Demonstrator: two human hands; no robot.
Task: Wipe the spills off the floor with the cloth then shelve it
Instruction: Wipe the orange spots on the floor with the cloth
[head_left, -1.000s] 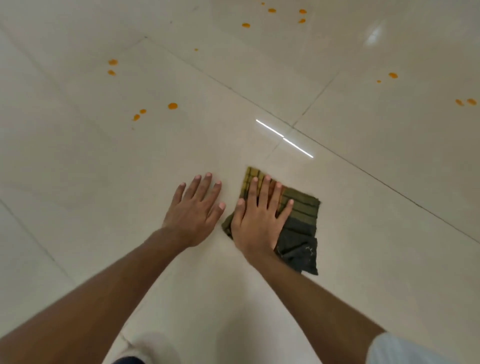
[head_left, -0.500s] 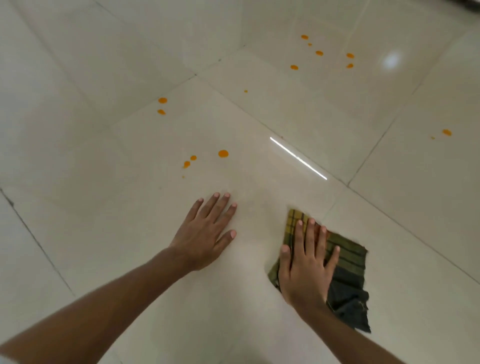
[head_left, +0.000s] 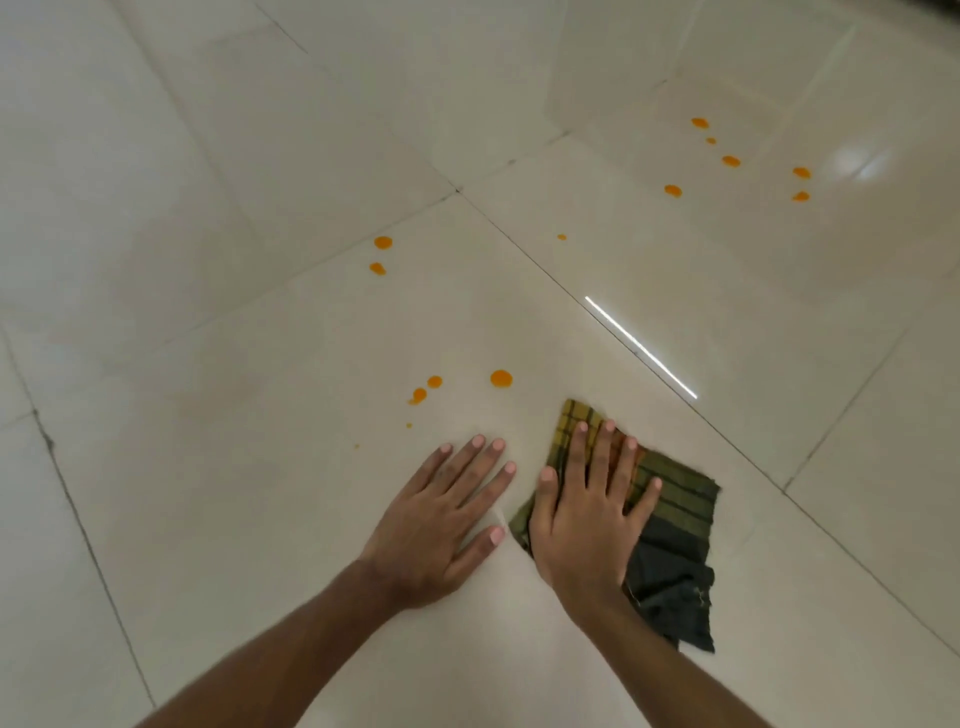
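Two hands — the left hand (head_left: 441, 525) and the right hand (head_left: 587, 519) — and one cloth (head_left: 670, 525). About fourteen orange spills (head_left: 501, 379) dot the floor (head_left: 208, 467) — some are too small to count surely.

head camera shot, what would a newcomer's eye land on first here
The bright orange spill drops scattered over the pale glossy floor tiles stand out first, one cluster just ahead of the hands and another far off at upper right. Next comes the right hand pressed flat on a green-and-yellow checked cloth, with the left hand flat on bare tile beside it.
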